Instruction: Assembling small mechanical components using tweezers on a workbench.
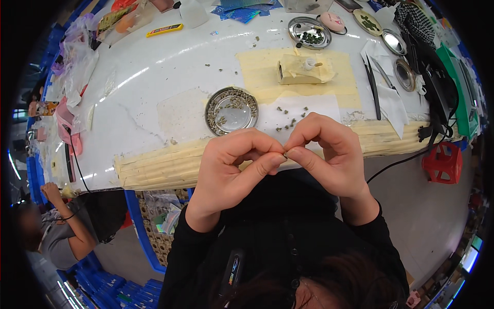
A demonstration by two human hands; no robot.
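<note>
My left hand point(237, 164) and my right hand point(329, 157) meet above the near edge of the table. Thumb and forefinger of each are pinched together on one tiny metallic piece point(285, 154), mostly hidden by the fingertips. Just beyond my hands, several small grey-brown metallic pieces point(293, 122) lie scattered on a white sheet point(321, 105). To their left, a round metal dish point(236, 119) holds many similar small pieces, heaped mostly along its far and left sides.
A tape-wrapped block point(303, 70) stands beyond the sheet. Black tweezers point(372, 90) lie to the right. Farther back are a metal dish point(303, 26) with dark green bits and a yellow box point(164, 30). A co-worker's arm point(74, 226) shows at left, a red stool point(442, 164) at right.
</note>
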